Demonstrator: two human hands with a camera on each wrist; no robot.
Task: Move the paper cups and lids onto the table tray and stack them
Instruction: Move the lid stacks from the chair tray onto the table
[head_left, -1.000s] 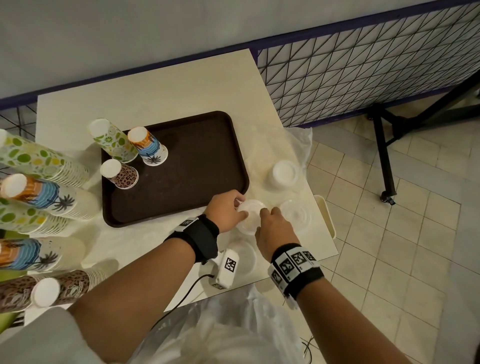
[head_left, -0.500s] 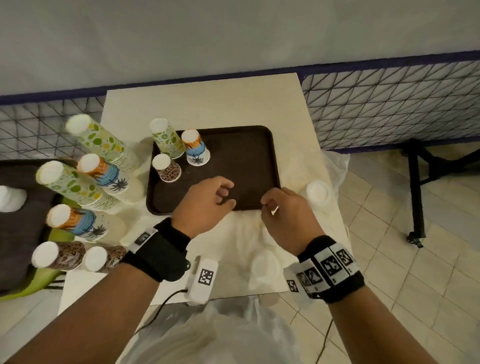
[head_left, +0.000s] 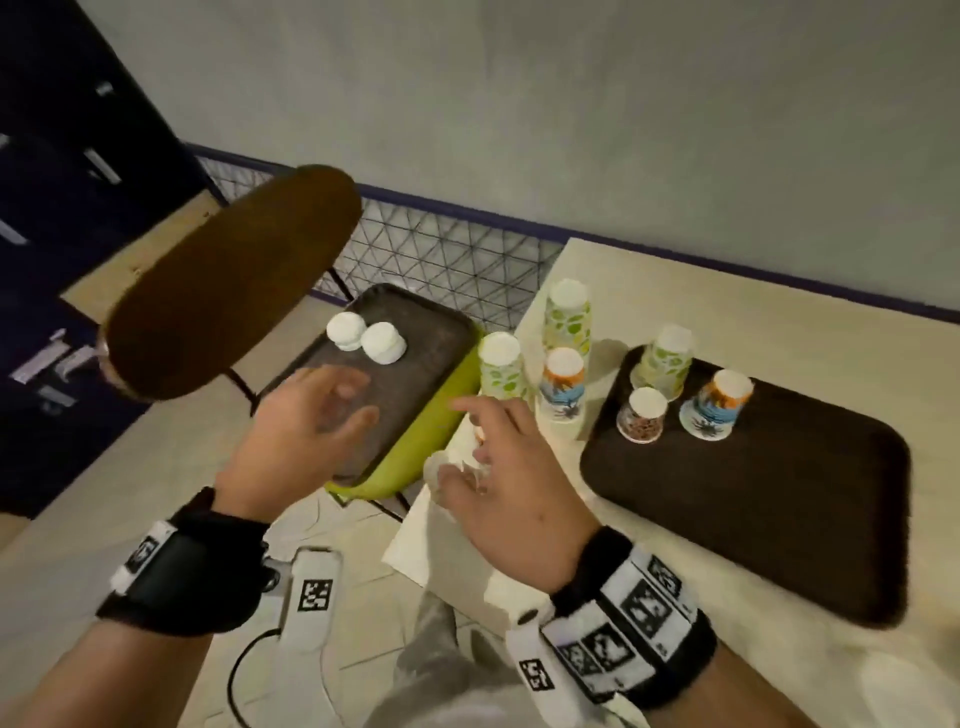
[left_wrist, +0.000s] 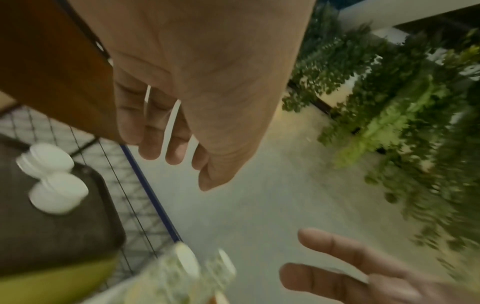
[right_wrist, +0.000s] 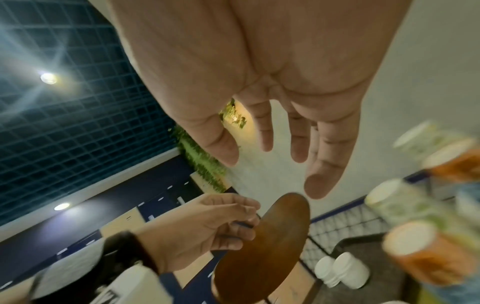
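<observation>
Three printed paper cups stand upside down on the brown table tray (head_left: 779, 519): a green one (head_left: 665, 358), a brown one (head_left: 641, 415) and a blue-orange one (head_left: 717, 397). Tall cup stacks (head_left: 569, 317) stand at the table's left edge. Two stacks of white lids (head_left: 383, 342) sit on a second tray (head_left: 415, 395) on a green chair. My left hand (head_left: 358, 400) hovers over that chair tray, fingers relaxed and holding nothing. My right hand (head_left: 457, 441) is spread in front of the cup stacks, also holding nothing. The wrist views show bare palms (left_wrist: 182, 170) (right_wrist: 270, 164).
A brown chair back (head_left: 234, 280) rises at the left, close above my left hand. A wire mesh fence (head_left: 441, 260) runs behind the chair and table. The green chair seat (head_left: 431, 431) butts against the table's left edge. Tiled floor lies below.
My view has swung left from the table's front right. Both hands left the lids there and moved left, the left over the chair tray, the right to the cup stacks.
</observation>
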